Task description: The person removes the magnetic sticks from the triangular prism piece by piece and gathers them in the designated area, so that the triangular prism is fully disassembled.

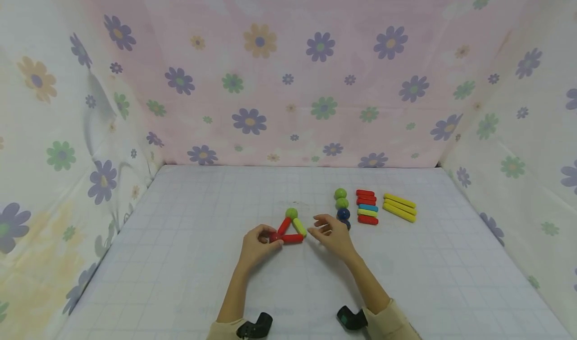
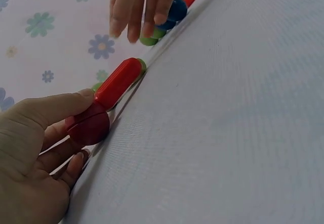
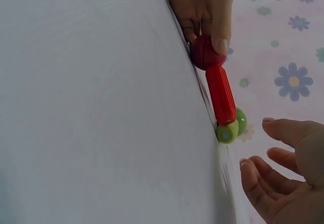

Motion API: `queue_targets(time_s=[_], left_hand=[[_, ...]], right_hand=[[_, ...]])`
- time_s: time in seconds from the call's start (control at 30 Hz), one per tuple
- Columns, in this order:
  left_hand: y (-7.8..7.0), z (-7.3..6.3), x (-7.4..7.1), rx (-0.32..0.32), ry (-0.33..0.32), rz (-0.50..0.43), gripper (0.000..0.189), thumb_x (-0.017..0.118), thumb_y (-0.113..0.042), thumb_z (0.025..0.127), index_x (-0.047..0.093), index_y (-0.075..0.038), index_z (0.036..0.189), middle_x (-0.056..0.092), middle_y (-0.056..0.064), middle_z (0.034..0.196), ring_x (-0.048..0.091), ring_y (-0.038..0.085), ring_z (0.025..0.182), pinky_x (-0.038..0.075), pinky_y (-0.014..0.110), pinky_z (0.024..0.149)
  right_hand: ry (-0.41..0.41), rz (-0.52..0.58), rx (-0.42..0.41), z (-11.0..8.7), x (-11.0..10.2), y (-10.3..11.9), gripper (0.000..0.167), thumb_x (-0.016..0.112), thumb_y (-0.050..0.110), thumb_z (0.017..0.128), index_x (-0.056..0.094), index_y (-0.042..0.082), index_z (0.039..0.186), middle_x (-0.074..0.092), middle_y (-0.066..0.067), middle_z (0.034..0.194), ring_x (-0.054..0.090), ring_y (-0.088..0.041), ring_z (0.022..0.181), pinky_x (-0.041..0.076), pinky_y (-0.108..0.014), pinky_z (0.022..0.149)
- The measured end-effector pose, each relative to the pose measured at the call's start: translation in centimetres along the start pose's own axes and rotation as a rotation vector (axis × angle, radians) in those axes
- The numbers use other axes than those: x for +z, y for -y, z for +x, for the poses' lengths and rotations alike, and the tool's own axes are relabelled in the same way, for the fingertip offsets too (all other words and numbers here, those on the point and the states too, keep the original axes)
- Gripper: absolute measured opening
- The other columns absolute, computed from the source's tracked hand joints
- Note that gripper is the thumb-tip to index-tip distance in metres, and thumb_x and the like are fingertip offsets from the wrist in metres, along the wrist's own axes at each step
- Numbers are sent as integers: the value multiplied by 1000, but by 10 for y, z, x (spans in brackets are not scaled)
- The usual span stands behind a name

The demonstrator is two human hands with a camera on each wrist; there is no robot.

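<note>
My left hand [image 1: 256, 247] pinches a dark red ball [image 2: 88, 128] between thumb and fingers, low over the white table [image 1: 189, 280]. Two red sticks join at this ball: one red stick [image 1: 283, 226] slants up to a green ball [image 1: 291, 213], and the other red stick [image 1: 293, 238] points right. From the green ball a lime green stick [image 1: 299, 227] runs down toward that second stick's free end, making a triangle shape. Just right of this corner, my right hand [image 1: 334, 237] hovers with relaxed, parted fingers and nothing in them.
Behind the right hand, two green balls [image 1: 341, 203] and dark blue balls [image 1: 343, 214] stand in a row. Farther right lie several short sticks [image 1: 367, 208] in red, blue and lime, then yellow long sticks [image 1: 399, 207]. Flowered cloth [image 1: 288, 104] encloses the table's back and sides.
</note>
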State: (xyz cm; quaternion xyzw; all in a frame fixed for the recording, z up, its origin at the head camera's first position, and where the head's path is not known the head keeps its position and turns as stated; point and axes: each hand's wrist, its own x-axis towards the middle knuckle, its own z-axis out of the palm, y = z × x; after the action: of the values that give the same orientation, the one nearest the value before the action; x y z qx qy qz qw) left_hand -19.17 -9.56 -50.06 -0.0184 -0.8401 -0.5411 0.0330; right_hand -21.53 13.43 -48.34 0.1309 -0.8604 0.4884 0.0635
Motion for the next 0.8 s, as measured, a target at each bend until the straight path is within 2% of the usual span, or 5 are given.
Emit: queue_targets(time_s=[0.23, 0.43, 0.6, 0.73, 0.8], left_hand=[[0, -1, -1, 69, 58, -19, 28, 80, -24, 72, 66, -6, 89, 65, 2, 83, 57, 15, 82, 46, 29, 75], [0, -1, -1, 70, 81, -74, 27, 78, -24, 75, 65, -4, 86, 66, 2, 71, 58, 11, 71, 43, 28, 69], [2, 0, 1, 68, 4, -71, 25, 75, -21, 77, 64, -2, 89, 62, 2, 73, 56, 10, 69, 45, 24, 66], [1, 2, 5, 62, -98, -80, 28, 74, -18, 78, 63, 0, 96, 61, 5, 77, 55, 13, 71, 46, 22, 65], [0, 3, 7, 68, -120, -75, 33, 74, -20, 78, 62, 1, 102, 63, 8, 82, 57, 17, 75, 46, 23, 68]], right_hand=[[121, -51, 33, 10, 20, 7, 33, 71, 15, 82, 63, -4, 108, 69, -11, 88, 63, -20, 75, 51, -25, 65], [172, -111, 63, 14, 27, 12, 34, 77, 16, 76, 66, -2, 102, 67, -5, 81, 55, -13, 71, 45, -22, 62], [227, -119, 79, 13, 27, 15, 27, 74, 12, 77, 68, -1, 99, 66, -4, 82, 54, -13, 72, 46, -25, 64], [251, -144, 41, 11, 28, 16, 25, 68, 9, 82, 67, -1, 105, 65, -6, 91, 54, -16, 80, 47, -30, 73], [251, -140, 18, 11, 28, 17, 24, 66, 7, 83, 67, -1, 106, 64, -6, 93, 53, -16, 81, 47, -30, 74]])
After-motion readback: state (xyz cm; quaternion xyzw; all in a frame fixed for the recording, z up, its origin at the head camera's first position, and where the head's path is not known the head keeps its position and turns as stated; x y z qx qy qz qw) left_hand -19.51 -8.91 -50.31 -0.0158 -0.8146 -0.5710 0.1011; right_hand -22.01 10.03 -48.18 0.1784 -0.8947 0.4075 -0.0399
